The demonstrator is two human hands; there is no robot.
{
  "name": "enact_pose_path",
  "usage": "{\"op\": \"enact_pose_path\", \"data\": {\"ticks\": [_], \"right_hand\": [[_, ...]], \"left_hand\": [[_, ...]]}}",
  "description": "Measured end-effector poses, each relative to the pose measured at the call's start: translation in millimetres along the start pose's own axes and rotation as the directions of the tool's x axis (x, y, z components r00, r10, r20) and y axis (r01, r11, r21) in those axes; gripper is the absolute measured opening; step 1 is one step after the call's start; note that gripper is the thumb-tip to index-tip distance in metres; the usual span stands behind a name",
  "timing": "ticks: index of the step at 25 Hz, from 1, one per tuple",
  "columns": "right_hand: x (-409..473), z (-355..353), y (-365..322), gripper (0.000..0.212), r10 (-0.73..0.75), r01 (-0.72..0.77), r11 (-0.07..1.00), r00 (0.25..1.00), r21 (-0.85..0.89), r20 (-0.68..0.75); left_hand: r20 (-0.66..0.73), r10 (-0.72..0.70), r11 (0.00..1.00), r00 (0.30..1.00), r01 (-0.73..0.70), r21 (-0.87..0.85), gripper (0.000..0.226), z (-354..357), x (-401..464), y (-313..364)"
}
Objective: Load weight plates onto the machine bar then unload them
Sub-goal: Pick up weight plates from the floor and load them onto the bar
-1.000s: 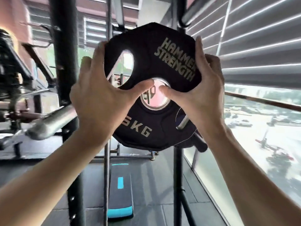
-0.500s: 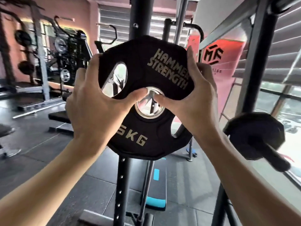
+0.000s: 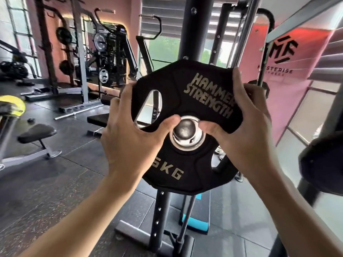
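A black 5 kg weight plate (image 3: 193,101), marked HAMMER STRENGTH, is upright in front of me at chest height. My left hand (image 3: 130,138) grips its left edge, thumb beside the steel centre ring. My right hand (image 3: 243,125) grips its right edge, thumb on the other side of the ring. A round metal peg end (image 3: 186,129) fills the plate's centre hole. The black upright post (image 3: 196,30) of the machine rises right behind the plate. Another black plate (image 3: 323,164) hangs at the right edge.
A blue and black step platform (image 3: 196,217) lies on the floor under the plate. A bench seat (image 3: 37,132) and a loose barbell (image 3: 81,112) are on the floor at left. Racks with plates (image 3: 100,41) stand at the back left. Windows run along the right.
The view has swung left from the window to the rack post. Both hands kept their grip, and the plate's centre hole, see-through before, now has a metal peg end in it.
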State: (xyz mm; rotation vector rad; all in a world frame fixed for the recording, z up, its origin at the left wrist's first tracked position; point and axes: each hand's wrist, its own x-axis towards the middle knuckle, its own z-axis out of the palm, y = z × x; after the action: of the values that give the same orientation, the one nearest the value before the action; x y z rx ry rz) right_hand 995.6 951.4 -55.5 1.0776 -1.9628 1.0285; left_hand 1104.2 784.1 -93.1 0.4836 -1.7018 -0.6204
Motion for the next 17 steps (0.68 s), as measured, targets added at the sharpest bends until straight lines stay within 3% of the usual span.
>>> {"op": "enact_pose_path", "data": {"ticks": [6,11,13,15,17], "right_hand": [[0.8,7.1,2.6,0.100,-0.056,0.054,0.994,0.998,-0.093,-0.025],[4.0,8.1,6.6,0.091,-0.152,0.138,0.966,0.987,-0.219,-0.047],[15.2,13.5,17.1,0.092,-0.162,0.149,0.958,0.986,-0.247,-0.033],[26.6,21.8,28.2,0.095,-0.153,0.141,0.946,0.988,-0.292,-0.019],[37.3,29.8,39.5,0.101,-0.143,0.132,0.920,0.990,-0.368,-0.004]], "left_hand": [[-0.022,0.084,0.976,0.996,-0.087,-0.198,0.085,22.3,8.3,-20.5],[0.165,0.109,0.921,0.980,-0.037,-0.387,0.091,40.8,17.7,-37.5],[0.280,0.225,0.946,0.933,-0.140,-0.293,0.107,44.7,35.8,-42.4],[0.414,0.367,0.930,0.833,-0.343,-0.135,0.130,51.9,57.5,-40.2],[0.517,0.400,0.887,0.757,-0.461,-0.012,0.141,64.6,70.9,-32.6]]}}
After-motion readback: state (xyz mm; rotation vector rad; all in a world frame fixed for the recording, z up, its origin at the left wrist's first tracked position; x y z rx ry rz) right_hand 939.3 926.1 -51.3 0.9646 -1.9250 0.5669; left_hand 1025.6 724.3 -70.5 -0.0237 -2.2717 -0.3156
